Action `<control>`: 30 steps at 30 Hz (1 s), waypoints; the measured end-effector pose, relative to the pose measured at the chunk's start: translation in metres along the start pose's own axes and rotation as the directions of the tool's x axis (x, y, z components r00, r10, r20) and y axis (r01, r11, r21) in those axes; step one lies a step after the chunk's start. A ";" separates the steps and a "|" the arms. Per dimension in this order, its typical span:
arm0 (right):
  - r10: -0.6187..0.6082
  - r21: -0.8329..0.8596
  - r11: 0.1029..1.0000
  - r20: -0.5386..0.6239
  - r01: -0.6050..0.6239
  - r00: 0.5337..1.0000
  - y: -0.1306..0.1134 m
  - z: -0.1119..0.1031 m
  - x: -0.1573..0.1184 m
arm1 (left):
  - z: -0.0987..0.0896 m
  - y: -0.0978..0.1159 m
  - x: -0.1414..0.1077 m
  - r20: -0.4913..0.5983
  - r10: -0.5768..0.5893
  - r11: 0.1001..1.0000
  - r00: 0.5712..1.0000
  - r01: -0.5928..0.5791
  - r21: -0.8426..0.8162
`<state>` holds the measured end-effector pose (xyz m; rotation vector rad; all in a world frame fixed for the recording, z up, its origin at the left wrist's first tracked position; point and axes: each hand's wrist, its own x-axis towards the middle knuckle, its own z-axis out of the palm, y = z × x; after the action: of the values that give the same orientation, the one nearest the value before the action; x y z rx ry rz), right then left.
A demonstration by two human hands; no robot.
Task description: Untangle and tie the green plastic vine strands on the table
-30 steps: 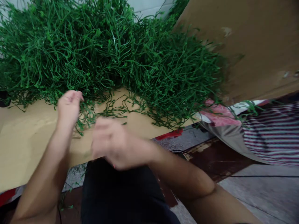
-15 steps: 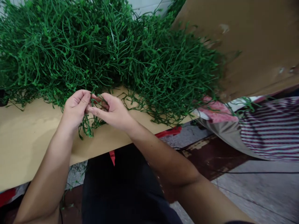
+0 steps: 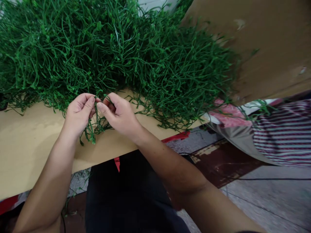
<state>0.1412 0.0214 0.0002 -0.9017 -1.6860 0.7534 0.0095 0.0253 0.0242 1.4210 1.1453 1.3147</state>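
Thin green plastic stems (image 3: 90, 132) hang below my left hand (image 3: 81, 110), which pinches them between thumb and forefinger over the tan board. Close beside it on the right, my right hand (image 3: 118, 111) has its thumb and fingers closed on a green stem (image 3: 106, 96). The fingertips of both hands nearly meet. Just beyond them lies a big tangled heap of green plastic stems (image 3: 97, 51), its nearest strands reaching the hands.
The tan board (image 3: 29, 129) has its near edge above my dark-clothed lap. A large brown cardboard sheet (image 3: 272, 48) stands at the right. Below it are pink cloth (image 3: 227, 115) and striped cloth (image 3: 286, 132). Red tape (image 3: 176, 137) shows at the board's edge.
My right hand has turned slightly, its thumb now raised and bent closer to the forefinger. The left hand has barely moved, and the hanging stems have shifted a little left.
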 end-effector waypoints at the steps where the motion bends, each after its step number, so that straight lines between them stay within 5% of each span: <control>1: 0.004 -0.013 1.000 -0.002 -0.004 1.000 -0.001 0.000 0.000 | 0.001 0.001 0.000 -0.008 -0.025 1.000 1.000 0.024 -0.014; 9: -0.006 0.033 0.999 0.112 0.002 0.994 -0.001 -0.005 0.004 | 0.001 0.006 -0.007 0.028 -0.155 0.986 0.987 0.157 -0.061; 20: -0.076 -0.205 0.971 0.214 0.120 0.974 -0.001 -0.019 0.004 | -0.001 -0.003 -0.001 0.041 -0.029 0.999 0.999 0.028 0.029; 30: 0.005 -0.421 0.898 0.300 0.128 0.954 -0.007 -0.028 0.001 | -0.003 -0.008 -0.001 0.020 0.060 0.966 0.998 -0.063 0.250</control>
<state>0.1667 0.0203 0.0137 -1.0732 -2.1955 0.4839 0.0064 0.0257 0.0164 1.6555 1.3044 1.2341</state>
